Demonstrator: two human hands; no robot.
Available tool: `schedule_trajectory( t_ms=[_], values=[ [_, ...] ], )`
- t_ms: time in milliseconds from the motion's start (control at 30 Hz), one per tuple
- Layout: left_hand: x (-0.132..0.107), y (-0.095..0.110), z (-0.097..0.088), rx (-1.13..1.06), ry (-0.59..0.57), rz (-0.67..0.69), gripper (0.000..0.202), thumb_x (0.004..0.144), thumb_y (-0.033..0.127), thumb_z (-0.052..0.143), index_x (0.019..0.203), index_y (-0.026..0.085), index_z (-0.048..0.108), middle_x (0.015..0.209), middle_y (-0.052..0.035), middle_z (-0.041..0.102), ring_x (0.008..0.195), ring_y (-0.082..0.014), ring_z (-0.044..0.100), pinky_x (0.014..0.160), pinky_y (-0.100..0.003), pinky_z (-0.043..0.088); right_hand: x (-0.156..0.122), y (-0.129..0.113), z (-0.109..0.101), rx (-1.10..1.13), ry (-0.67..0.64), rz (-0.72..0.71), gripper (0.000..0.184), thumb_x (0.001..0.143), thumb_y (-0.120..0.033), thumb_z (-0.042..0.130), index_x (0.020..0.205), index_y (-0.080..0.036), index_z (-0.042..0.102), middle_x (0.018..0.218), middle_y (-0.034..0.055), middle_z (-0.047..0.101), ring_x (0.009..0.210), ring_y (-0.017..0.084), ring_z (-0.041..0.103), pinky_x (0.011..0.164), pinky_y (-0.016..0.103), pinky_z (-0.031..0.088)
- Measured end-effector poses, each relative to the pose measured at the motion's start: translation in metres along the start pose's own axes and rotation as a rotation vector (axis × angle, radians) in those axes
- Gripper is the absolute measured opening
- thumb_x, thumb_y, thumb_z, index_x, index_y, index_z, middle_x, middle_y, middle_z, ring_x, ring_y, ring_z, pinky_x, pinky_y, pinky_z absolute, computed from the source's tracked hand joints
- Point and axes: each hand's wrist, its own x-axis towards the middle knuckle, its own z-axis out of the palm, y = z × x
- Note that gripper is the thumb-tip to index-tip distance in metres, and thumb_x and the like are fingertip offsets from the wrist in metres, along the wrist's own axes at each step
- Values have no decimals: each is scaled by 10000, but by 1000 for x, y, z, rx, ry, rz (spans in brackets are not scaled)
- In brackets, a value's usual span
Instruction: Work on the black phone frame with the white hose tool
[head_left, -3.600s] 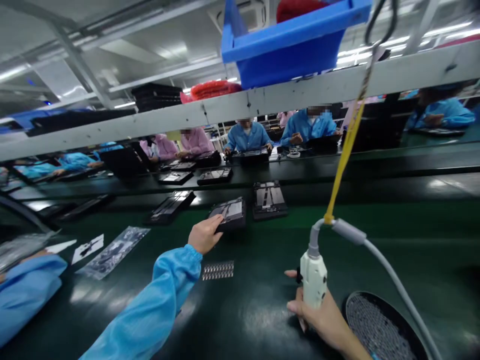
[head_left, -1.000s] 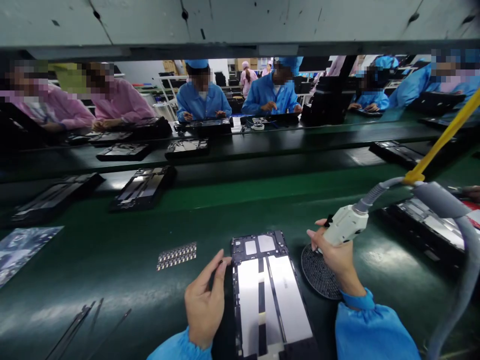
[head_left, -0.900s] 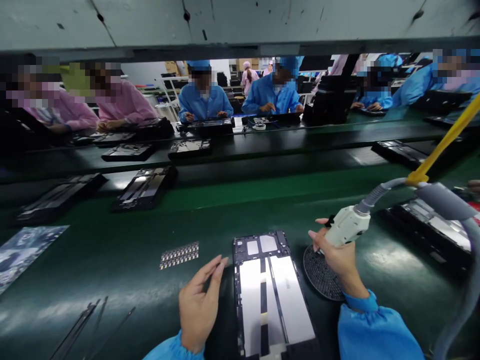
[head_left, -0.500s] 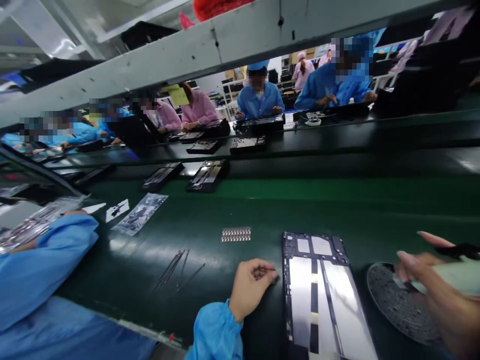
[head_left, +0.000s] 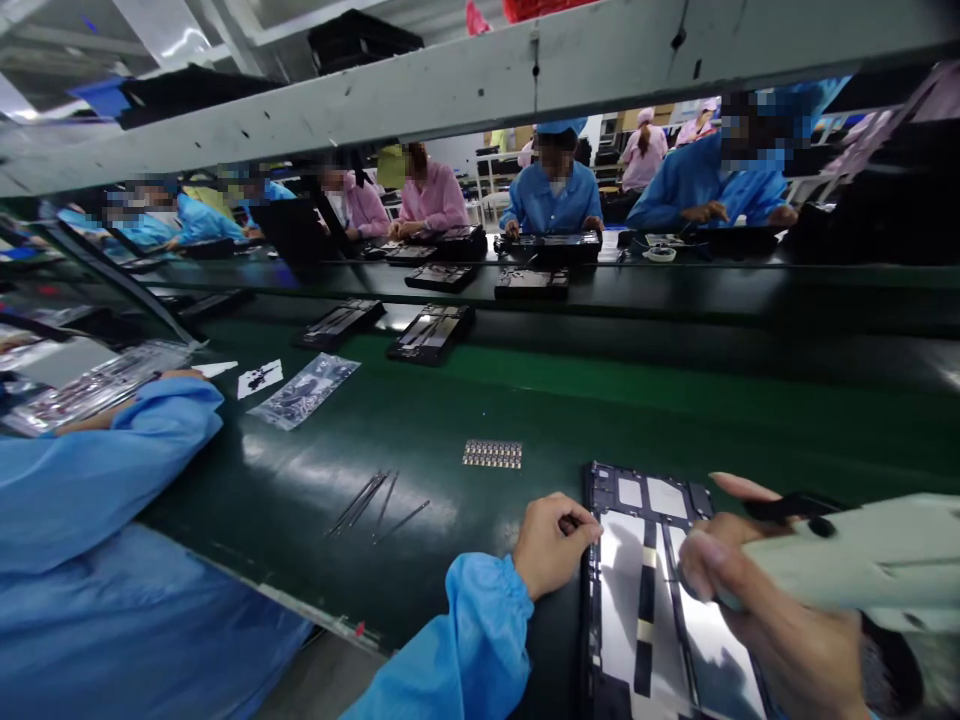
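Observation:
A black tablet frame (head_left: 645,590) with silver panels lies flat on the green conveyor belt (head_left: 300,450), its lower end cut off by the picture. My left hand (head_left: 551,545) rests at the frame's left edge with its fingers curled; anything held in them is too small to make out. My right hand (head_left: 757,600) is above the right part of the frame, gripping a white handheld electric screwdriver (head_left: 862,560). The tool's tip is hidden by my fingers. A strip of small metal parts (head_left: 492,454) lies beyond the frame.
Several thin tweezers (head_left: 375,505) lie on the belt left of my left hand. A co-worker's blue sleeve (head_left: 112,470) reaches in at the left. Black trays (head_left: 431,332) sit farther along, with seated workers beyond. A grey beam (head_left: 375,80) crosses overhead.
My right hand has moved left with the screwdriver, from over the round mesh mat to over the frame. My left hand has closed up against the frame's edge. The view has swung left.

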Motion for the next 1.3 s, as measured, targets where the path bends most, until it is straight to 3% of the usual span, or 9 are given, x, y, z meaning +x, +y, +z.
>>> schedule_trajectory(
  t_ms=[133,267,367,567,667,867,1167,1233,1300],
  values=[
    [1,-3,3,-46,12,-3,56,711,186,701,712,147,742,704,-23,675,619,-106,560,609,-219,444,7,25,26,49,-183,7,442,824,-325,689,1212,-221,504,494,-79,548,439,151,539,518,311,455],
    [10,-7,2,-97,-40,-46,67,665,172,740,697,137,693,630,7,642,568,-83,548,559,-193,442,15,47,46,36,-194,21,442,816,-293,698,1203,-226,496,498,-92,549,445,134,530,540,300,454],
    [21,-10,0,-143,-126,-186,217,585,157,788,732,137,629,567,49,583,481,-70,530,452,-169,425,17,55,53,-1,-197,28,434,807,-269,699,1192,-221,505,495,-92,552,450,125,535,567,292,463],
    [28,-7,-3,-242,-262,-312,191,622,125,729,723,143,568,546,59,566,403,-79,553,348,-155,432,20,62,55,-88,-242,-11,145,815,-313,683,888,-218,602,470,-60,557,450,135,542,543,288,459],
    [26,-4,-4,-235,-263,-305,174,628,116,722,697,140,563,544,52,571,406,-81,557,342,-155,438,22,63,56,-95,-253,-28,199,810,-333,686,702,-218,564,458,-48,548,434,131,529,522,289,456],
    [27,-4,-4,-238,-272,-314,177,630,117,723,693,146,559,536,50,574,422,-107,575,346,-191,462,20,65,56,-98,-252,-8,171,805,-330,692,832,-212,571,472,-65,547,429,138,531,543,301,468],
    [29,-19,5,-244,-240,-265,146,619,114,732,720,131,628,509,41,595,409,-101,560,374,-196,477,18,67,51,-271,-334,-70,317,809,-404,674,570,-235,553,486,-31,548,510,177,569,832,433,506],
    [28,-17,6,-233,-235,-280,179,588,124,773,711,128,643,519,42,597,422,-100,564,384,-190,475,19,66,49,-303,-348,-105,386,820,-426,654,511,-235,522,488,-18,548,498,176,567,805,414,515],
    [26,-14,1,-232,-262,-307,241,574,148,813,765,127,667,536,46,604,441,-101,581,405,-186,481,23,64,42,-287,-278,-86,291,779,-441,693,617,-232,574,514,-23,571,490,181,572,695,376,535]
  ],
)
